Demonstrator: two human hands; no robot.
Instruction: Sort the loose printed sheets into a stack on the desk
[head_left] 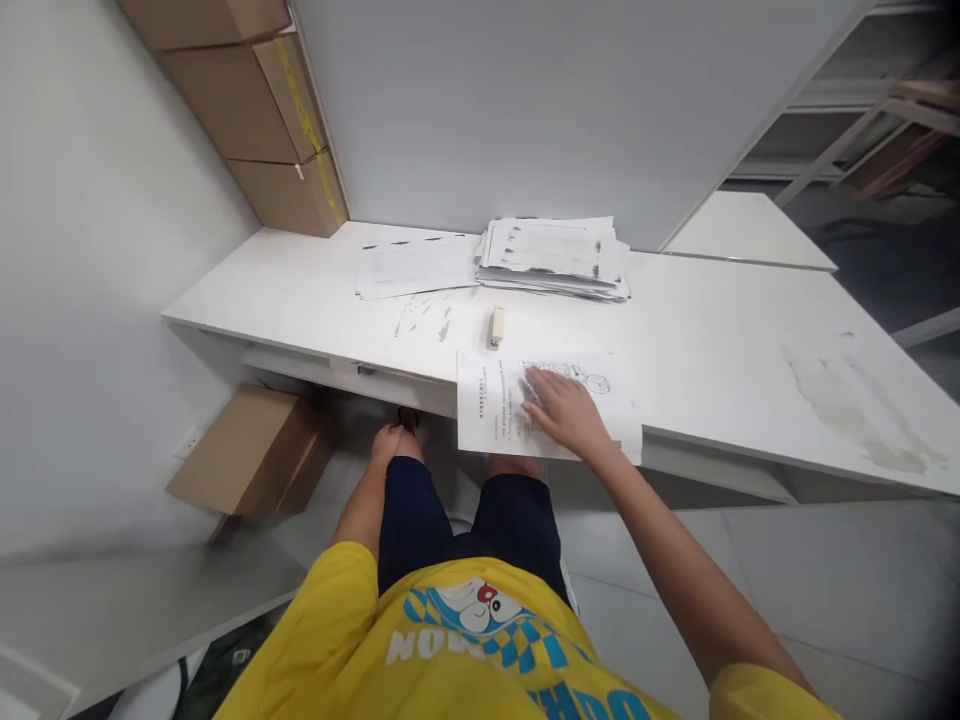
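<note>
My right hand lies flat, fingers stretched out, on a printed sheet of paper that overhangs the front edge of the white desk. A small cream stapler sits just behind the sheet. Further back are a thick stack of printed papers and a thinner pile of sheets to its left. My left hand rests low by my knee below the desk edge; its fingers are curled, and whether it holds anything is hidden.
Stacked cardboard boxes stand at the desk's back left corner against the wall. Another cardboard box sits on the floor under the desk's left end. A grey smudge marks the desk at right. Metal shelving stands at far right.
</note>
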